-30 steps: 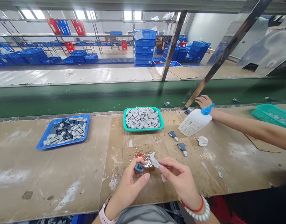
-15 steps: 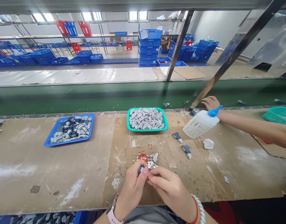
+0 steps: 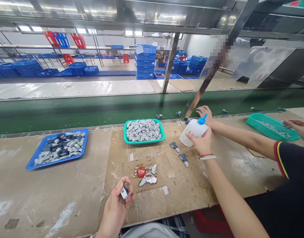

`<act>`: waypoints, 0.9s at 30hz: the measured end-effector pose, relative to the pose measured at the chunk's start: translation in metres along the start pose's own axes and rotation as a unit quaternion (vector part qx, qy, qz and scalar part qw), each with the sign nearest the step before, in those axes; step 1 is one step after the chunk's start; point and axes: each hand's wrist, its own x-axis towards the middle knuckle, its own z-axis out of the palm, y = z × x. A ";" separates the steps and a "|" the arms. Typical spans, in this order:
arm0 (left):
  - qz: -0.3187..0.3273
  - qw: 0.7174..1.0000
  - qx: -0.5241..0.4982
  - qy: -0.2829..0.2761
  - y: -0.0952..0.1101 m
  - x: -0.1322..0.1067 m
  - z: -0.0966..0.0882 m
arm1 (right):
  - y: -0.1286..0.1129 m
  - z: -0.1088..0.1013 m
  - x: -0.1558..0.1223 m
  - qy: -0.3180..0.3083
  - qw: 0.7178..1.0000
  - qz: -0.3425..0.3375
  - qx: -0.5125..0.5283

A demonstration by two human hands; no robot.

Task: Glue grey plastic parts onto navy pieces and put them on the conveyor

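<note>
My left hand [image 3: 118, 201] is closed around a small dark-blue and light-grey plastic part [image 3: 124, 192], held above the near side of the bench. Out to the right, my right hand [image 3: 203, 142] grips a white squeeze bottle [image 3: 189, 130] with a blue nozzle, which leans on the bench. Two similar two-tone parts [image 3: 183, 159] lie just left of it. In front of my left hand, a cardboard pad [image 3: 129, 168] bears a round red piece [image 3: 141, 172], a wet clear puddle [image 3: 152, 179] and two small grey pieces [image 3: 142, 181].
A green tray [image 3: 144, 142] holds grey pieces; a blue tray [image 3: 33, 164] holds grey and dark ones. Behind runs a green belt [image 3: 104, 110] with a few parts. A co-worker's arm [image 3: 241, 134] reaches past the bottle; their other hand [image 3: 299, 127] is at a green basket [image 3: 261, 127]. A metal post [image 3: 204, 82] slants down.
My right hand has left my left hand and taken hold of the bottle. My left hand has moved left, still holding the part. The view has shifted, and a co-worker's second hand now shows.
</note>
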 end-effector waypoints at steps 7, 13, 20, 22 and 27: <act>0.047 0.996 -0.078 0.002 0.007 -0.008 -0.013 | -0.047 -0.030 -0.002 0.009 0.986 0.063 0.157; 0.062 0.997 -0.047 0.025 0.012 -0.004 -0.043 | -0.094 -0.116 -0.042 -0.474 0.847 0.151 0.188; 0.053 0.998 -0.038 -0.005 0.007 -0.003 -0.044 | -0.122 -0.114 -0.093 -0.750 0.592 0.199 0.218; 0.051 0.998 -0.036 -0.009 0.006 -0.003 -0.041 | -0.120 -0.111 -0.100 -0.740 0.594 0.209 0.236; 0.050 0.998 -0.028 -0.014 0.006 -0.005 -0.041 | -0.110 -0.106 -0.105 -0.723 0.624 0.216 0.202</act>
